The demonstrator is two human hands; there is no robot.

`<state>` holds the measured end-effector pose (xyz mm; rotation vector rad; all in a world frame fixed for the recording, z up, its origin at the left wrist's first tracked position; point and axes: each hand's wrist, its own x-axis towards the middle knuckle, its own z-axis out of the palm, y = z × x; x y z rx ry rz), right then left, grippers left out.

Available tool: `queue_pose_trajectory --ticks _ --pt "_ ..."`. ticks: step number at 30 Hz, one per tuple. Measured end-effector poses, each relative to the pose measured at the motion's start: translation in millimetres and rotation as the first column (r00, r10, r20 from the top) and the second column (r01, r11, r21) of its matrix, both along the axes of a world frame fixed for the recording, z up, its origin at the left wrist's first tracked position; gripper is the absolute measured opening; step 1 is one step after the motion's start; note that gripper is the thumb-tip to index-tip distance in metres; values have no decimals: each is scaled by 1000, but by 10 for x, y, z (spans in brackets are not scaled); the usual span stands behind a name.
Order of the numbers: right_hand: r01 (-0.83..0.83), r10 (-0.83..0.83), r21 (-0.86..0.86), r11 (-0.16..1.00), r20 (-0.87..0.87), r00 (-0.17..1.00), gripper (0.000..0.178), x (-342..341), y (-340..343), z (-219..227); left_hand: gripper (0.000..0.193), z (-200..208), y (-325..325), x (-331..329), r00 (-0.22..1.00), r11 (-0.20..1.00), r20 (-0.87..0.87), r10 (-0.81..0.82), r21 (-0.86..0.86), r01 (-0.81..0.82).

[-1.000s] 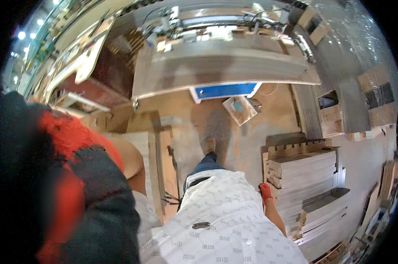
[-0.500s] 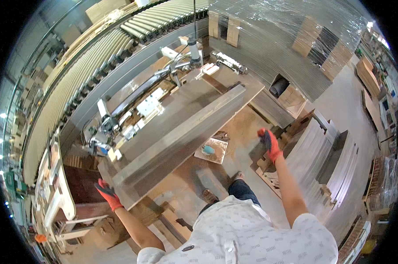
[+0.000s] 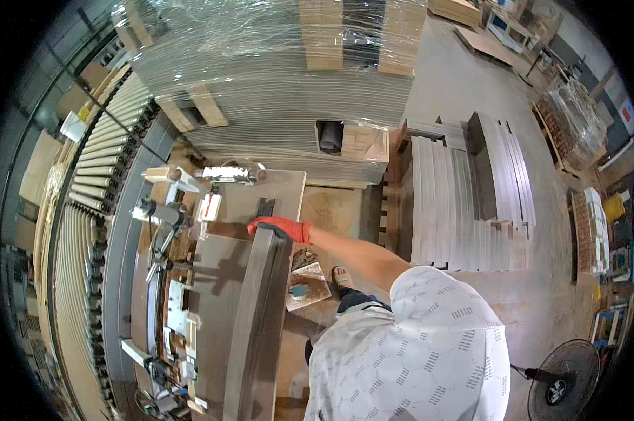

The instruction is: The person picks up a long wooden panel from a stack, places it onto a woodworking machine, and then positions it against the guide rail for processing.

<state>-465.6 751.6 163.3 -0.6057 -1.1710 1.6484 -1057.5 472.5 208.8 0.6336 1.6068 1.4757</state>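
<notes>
The right hand [image 3: 280,228], in a red glove, grips the far end of a long grey board [image 3: 257,316] on the machine table [image 3: 211,295]; best keep the board flat and square; the left hand is out of view.

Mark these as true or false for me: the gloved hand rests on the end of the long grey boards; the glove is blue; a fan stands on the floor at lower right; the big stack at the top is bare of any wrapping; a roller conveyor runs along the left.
1. The gloved hand rests on the end of the long grey boards. True.
2. The glove is blue. False: it is red.
3. A fan stands on the floor at lower right. True.
4. The big stack at the top is bare of wrapping. False: clear plastic film covers it.
5. A roller conveyor runs along the left. True.
</notes>
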Motion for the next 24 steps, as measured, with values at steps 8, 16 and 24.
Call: queue_pose_trajectory --ticks 8,16,24 --pt "250 -247 -6 968 -188 951 43 -5 60 2 73 -230 298 -42 999 999 22 41 -24 -40" --pt "393 -396 63 917 31 918 41 -10 -19 -72 71 -415 133 -420 992 996 90 89 21 -92" --pt "335 -355 -212 918 -64 933 54 289 122 -420 70 -517 -345 -614 965 975 160 208 39 -217"
